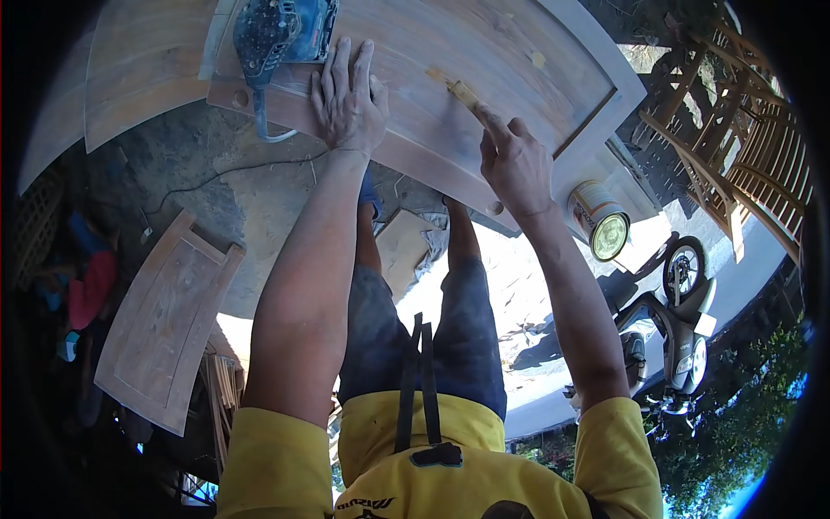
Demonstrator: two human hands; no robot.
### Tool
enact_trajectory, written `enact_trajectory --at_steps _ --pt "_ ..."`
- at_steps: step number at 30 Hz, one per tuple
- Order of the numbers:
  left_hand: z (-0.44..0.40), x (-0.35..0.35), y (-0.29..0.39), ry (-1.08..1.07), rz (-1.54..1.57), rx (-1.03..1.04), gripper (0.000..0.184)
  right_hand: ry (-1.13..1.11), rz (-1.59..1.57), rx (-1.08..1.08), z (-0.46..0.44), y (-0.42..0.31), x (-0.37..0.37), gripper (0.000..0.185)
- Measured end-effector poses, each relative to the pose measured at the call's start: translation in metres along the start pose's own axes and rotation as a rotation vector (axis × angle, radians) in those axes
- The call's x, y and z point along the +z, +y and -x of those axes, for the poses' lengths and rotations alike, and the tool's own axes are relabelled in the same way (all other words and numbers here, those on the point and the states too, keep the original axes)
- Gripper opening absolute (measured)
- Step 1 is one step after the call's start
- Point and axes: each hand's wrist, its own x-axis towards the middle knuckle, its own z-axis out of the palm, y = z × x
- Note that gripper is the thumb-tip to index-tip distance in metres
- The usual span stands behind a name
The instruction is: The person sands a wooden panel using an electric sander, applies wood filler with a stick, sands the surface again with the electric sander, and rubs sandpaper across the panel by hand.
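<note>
A wooden panel door (406,147) lies flat in front of me. My left hand (353,104) rests on it with fingers stretched out, beside a blue electric sander (268,39) coated in dust. My right hand (519,169) grips a narrow yellowish putty knife (464,93), the index finger extended along it. The tool's tip meets the panel at a brownish-yellow smear of filler (439,76). A second, paler filler patch (538,60) shows farther right on the wood.
An opened tin (596,221) lies right of the door. Another wooden panel (169,324) leans at the left, near a person in a red top (91,290). A motorcycle (670,333) and slatted wooden furniture (743,147) are on the right. A cord (216,177) crosses the floor.
</note>
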Motion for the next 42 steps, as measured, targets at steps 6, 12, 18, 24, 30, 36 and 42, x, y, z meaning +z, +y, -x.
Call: enact_trajectory --at_steps 6,12,18,24,30,36,42 --pt "0.0 -0.001 0.0 -0.012 -0.005 0.004 0.059 0.014 0.012 0.014 -0.009 -0.01 0.01 0.051" --pt "0.002 -0.003 0.001 -0.028 0.001 -0.008 0.059 -0.074 0.043 0.061 0.012 0.002 -0.006 0.047" --pt "0.0 -0.004 0.002 -0.04 -0.01 -0.01 0.06 -0.062 -0.013 0.045 -0.007 -0.016 -0.008 0.047" --pt "0.002 -0.002 0.001 -0.035 -0.013 0.0 0.061 -0.18 0.122 0.094 -0.002 -0.011 -0.013 0.053" --pt "-0.002 -0.003 0.001 -0.045 -0.031 -0.008 0.061 -0.117 0.117 0.034 0.017 0.024 -0.008 0.051" --pt "0.001 -0.002 0.002 -0.04 -0.003 -0.003 0.061 -0.015 0.066 0.143 0.035 0.013 -0.014 0.047" --pt "0.001 -0.003 0.003 -0.053 -0.032 -0.002 0.061 0.027 -0.042 0.043 0.009 -0.003 0.009 0.047"
